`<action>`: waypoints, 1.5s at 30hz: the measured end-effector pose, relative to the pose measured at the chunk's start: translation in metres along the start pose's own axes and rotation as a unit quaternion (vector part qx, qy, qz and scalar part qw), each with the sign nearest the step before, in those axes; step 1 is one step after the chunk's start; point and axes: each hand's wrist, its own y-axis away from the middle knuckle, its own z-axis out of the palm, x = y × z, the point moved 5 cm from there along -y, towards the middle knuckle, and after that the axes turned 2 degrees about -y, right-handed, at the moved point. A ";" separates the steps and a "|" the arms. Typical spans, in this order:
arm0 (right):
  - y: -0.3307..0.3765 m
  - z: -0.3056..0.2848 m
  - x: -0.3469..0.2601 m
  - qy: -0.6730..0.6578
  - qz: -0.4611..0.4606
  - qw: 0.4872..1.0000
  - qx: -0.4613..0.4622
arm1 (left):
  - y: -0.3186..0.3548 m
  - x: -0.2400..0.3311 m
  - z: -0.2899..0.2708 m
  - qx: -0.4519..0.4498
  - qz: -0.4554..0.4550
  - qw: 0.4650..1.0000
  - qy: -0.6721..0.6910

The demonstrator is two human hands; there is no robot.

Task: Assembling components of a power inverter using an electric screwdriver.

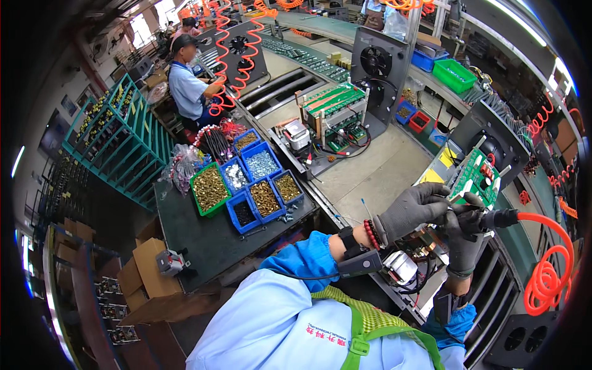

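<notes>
Factory benches and a curving conveyor line fill the frame, with teal racks (126,132) at the upper left and a seated co-worker (188,86) in a blue shirt beyond them. Left of centre, a dark side table (203,240) carries blue and green parts bins (246,185) of screws and brass fittings, likely set there so fasteners stay within arm's reach. At centre, a half-built assembly with green circuit boards (336,102) sits on the belt. Toward the lower right, the left hand (410,209), in a grey glove, curls its fingers (431,194) closed around the edge of a green circuit board (473,176) mounted on the unit in front of the person, apparently steadying it. Just right of it, the right hand (462,237), also gloved, is wrapped tight around a pneumatic screwdriver (493,219), whose tip end points toward the board's lower edge; the exact contact point is hidden behind the fingers. An orange coiled air hose (546,271) loops from the tool's rear to the lower right, hanging slack so the tool moves freely.
</notes>
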 end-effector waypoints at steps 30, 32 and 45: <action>-0.005 -0.023 -0.003 0.021 -0.006 1.000 0.014 | 0.020 -0.098 -0.065 0.172 -0.159 0.972 0.010; -0.010 -0.028 -0.001 -0.011 -0.018 1.000 0.010 | 0.021 -0.131 -0.068 0.194 -0.207 0.959 -0.022; -0.016 -0.038 0.009 0.043 -0.063 0.997 -0.025 | -0.011 -0.166 -0.075 0.240 -0.206 0.929 -0.192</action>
